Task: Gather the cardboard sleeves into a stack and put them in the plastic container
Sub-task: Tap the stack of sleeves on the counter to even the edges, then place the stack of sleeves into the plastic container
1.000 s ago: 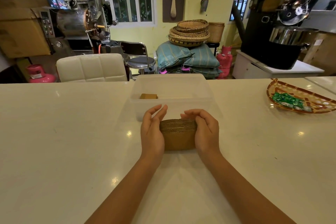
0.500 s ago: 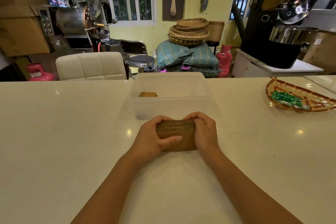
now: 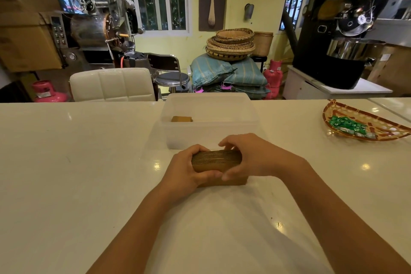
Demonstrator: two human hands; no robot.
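Observation:
A stack of brown cardboard sleeves [image 3: 216, 159] stands on edge on the white counter, just in front of the plastic container. My left hand [image 3: 186, 168] wraps its left end, thumb across the front. My right hand [image 3: 249, 155] covers the right end and top, thumb meeting the left thumb at the front. The translucent plastic container [image 3: 253, 119] sits right behind the stack, open on top. Inside it, at the left, lies another small brown stack of sleeves [image 3: 181, 119].
A woven tray [image 3: 378, 131] with green wrapped packets [image 3: 345, 125] lies at the counter's right. The white counter [image 3: 77, 162] stretches left and right of my arms. Behind its far edge stand a white chair [image 3: 112, 84], a stool and coffee roasting machines.
My hands went from flat against the stack's ends to wrapped around it. The right hand has come further over the top and front, its thumb now meeting the left one.

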